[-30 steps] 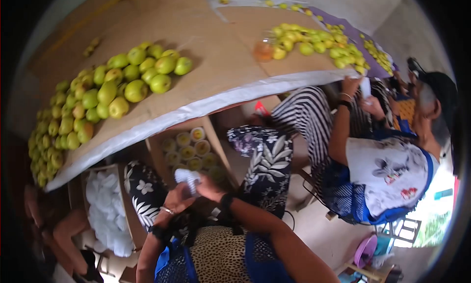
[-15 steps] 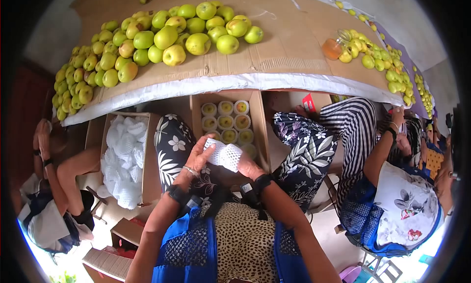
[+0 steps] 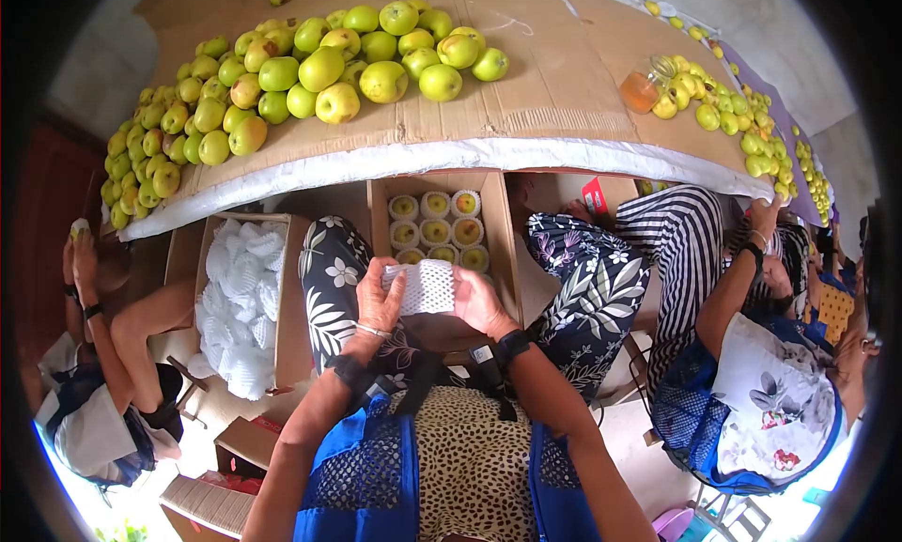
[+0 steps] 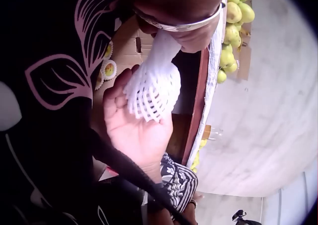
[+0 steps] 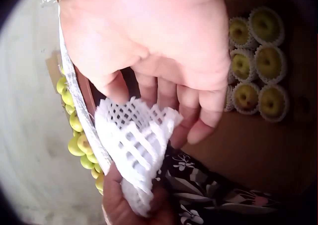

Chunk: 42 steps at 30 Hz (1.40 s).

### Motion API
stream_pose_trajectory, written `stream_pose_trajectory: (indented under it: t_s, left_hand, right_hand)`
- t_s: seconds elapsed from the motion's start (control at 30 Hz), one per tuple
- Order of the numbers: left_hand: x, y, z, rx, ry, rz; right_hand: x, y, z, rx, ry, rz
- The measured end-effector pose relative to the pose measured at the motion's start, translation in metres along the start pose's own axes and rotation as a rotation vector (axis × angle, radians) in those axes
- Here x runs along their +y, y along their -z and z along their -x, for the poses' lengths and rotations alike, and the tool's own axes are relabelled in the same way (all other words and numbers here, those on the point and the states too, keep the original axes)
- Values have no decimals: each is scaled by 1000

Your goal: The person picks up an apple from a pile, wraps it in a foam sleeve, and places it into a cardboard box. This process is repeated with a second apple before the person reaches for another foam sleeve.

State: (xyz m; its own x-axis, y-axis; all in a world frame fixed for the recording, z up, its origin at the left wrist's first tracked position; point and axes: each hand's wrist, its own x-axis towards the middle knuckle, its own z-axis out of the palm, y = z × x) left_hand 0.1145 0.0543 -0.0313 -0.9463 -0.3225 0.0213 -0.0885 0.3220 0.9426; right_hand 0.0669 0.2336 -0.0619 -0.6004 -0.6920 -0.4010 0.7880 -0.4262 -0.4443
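A white foam net sleeve (image 3: pixel 427 286) stretches between my two hands over my lap, and no fruit shows inside it. My left hand (image 3: pixel 379 298) pinches its narrow end, as the right wrist view shows at the bottom. My right hand (image 3: pixel 479 302) is at the wide end, palm turned toward the sleeve. In the right wrist view its relaxed fingers (image 5: pixel 191 108) and thumb lie around the sleeve's rim. The left wrist view shows the open mesh end (image 4: pixel 154 98) overlapping the right palm. Just beyond my hands, a cardboard box (image 3: pixel 503 237) holds rows of sleeved apples (image 3: pixel 435 232).
A carton (image 3: pixel 291 302) of white foam sleeves (image 3: pixel 242 298) stands to my left. Loose green-yellow apples (image 3: pixel 322 69) cover part of the cardboard-topped table (image 3: pixel 554 91). A jar (image 3: pixel 641 91) stands near smaller fruit. People sit on both sides, one in striped trousers (image 3: pixel 667 251).
The head view has turned and steadied since a second ago. The bunched sleeve is now spread out and raised slightly. My right hand has risen and turned its palm to it.
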Motion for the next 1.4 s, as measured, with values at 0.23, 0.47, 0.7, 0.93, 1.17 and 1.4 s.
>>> stream_pose_trajectory:
  t_s: [0.23, 0.47, 0.7, 0.93, 1.17, 1.4]
  left_hand:
    - [15, -2, 2, -143, -302, -323]
    - [19, -1, 8, -234, -291, -218]
    - [13, -5, -3, 32, -203, -168]
    - [4, -8, -4, 4, 32, -209]
    - [-17, -20, 5, -289, -90, -375]
    - [20, 11, -10, 95, -51, -109]
  right_hand:
    - [25, -13, 0, 309, 179, 349]
    - [47, 24, -23, 429, 249, 364]
    - [35, 3, -16, 495, 432, 423]
    - [16, -20, -10, 495, 544, 427]
    - [-18, -41, -21, 473, 589, 936]
    - [5, -24, -24, 631, 528, 518]
